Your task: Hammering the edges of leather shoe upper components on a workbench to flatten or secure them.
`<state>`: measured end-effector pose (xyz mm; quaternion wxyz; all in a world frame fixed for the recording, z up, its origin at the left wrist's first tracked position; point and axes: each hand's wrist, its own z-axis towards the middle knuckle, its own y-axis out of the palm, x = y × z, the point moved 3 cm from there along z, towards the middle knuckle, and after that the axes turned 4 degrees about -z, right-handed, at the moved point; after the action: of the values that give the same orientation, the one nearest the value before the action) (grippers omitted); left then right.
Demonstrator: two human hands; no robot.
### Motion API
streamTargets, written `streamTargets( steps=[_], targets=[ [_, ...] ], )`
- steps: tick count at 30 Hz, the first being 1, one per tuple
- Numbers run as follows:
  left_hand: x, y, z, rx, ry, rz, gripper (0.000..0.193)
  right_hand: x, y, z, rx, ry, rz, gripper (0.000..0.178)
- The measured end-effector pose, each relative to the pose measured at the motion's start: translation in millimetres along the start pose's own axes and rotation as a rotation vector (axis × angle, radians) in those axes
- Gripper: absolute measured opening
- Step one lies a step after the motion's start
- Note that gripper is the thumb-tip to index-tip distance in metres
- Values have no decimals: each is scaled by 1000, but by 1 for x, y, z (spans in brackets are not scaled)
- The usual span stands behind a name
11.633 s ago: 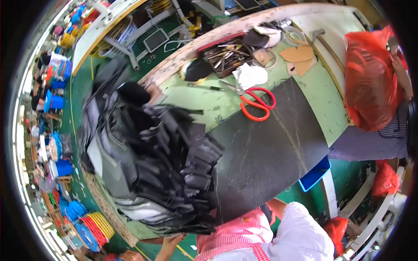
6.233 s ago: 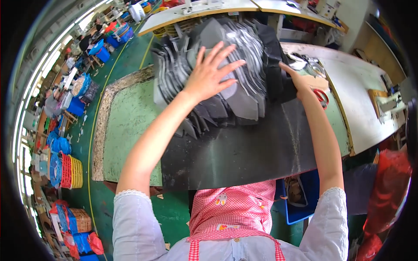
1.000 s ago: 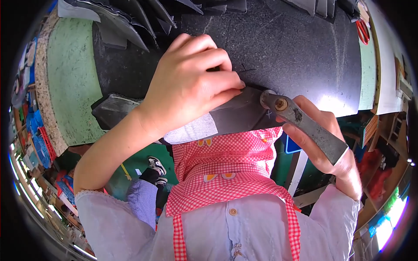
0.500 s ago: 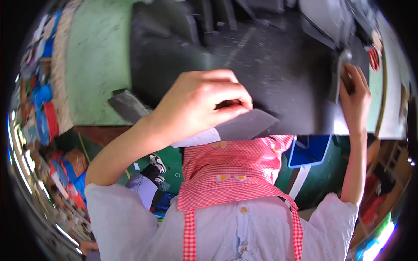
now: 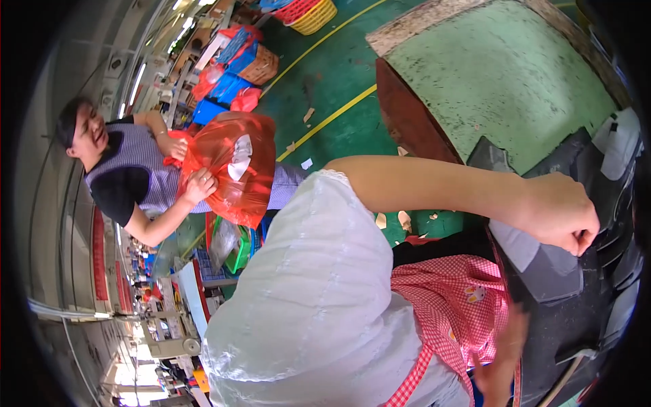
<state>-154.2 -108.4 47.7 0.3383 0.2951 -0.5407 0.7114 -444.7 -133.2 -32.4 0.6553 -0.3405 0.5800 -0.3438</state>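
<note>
My left hand [image 5: 559, 214] is closed, fingers curled, over the dark work surface [image 5: 553, 332]. Whatever is between its fingers, if anything, is hidden. Beside and below it lies a dark grey flat cut piece [image 5: 556, 275], overlapped by a lighter grey piece [image 5: 517, 245]. More dark sheet pieces [image 5: 586, 169] are spread beyond the hand. My right hand [image 5: 498, 376] is low, beside the red checked apron [image 5: 454, 298] near the table edge. Motion smears it, so its fingers cannot be made out.
To the left a co-worker [image 5: 146, 166] holds a full red plastic bag [image 5: 234, 166] with both hands. A worn green tabletop [image 5: 502, 74] adjoins the dark surface. Crates [image 5: 224, 85] and a yellow basket [image 5: 315, 17] stand on the green floor, where scraps [image 5: 405, 218] lie.
The view has swung left, bringing the co-worker and red bag into sight. My right hand has left the grey item at the table's right and dropped near the apron. My left hand stays over the sheet pieces.
</note>
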Motion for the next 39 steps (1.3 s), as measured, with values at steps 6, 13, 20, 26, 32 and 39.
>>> streamTargets(
  steps=[6, 13, 20, 26, 32, 39],
  targets=[
    [-42, 94, 43, -199, 113, 21, 15, 89, -63, -85, 368, 675, 168, 31],
    [-52, 165, 49, -285, 110, -33, 21, 165, -105, -115, 514, 652, -596, 36],
    [-46, 176, 53, -361, 75, -26, 21, 236, -84, -198, 495, 880, -387, 43],
    [-23, 147, 42, -329, 140, -298, 15, 131, -87, -148, 975, 1155, 409, 59],
    [-25, 139, 47, -213, 218, 195, 10, 36, -104, -20, 338, 831, 473, 20],
    [-29, 139, 72, -300, 271, 71, 20, 47, -87, -40, 180, 902, 454, 19]
  ],
)
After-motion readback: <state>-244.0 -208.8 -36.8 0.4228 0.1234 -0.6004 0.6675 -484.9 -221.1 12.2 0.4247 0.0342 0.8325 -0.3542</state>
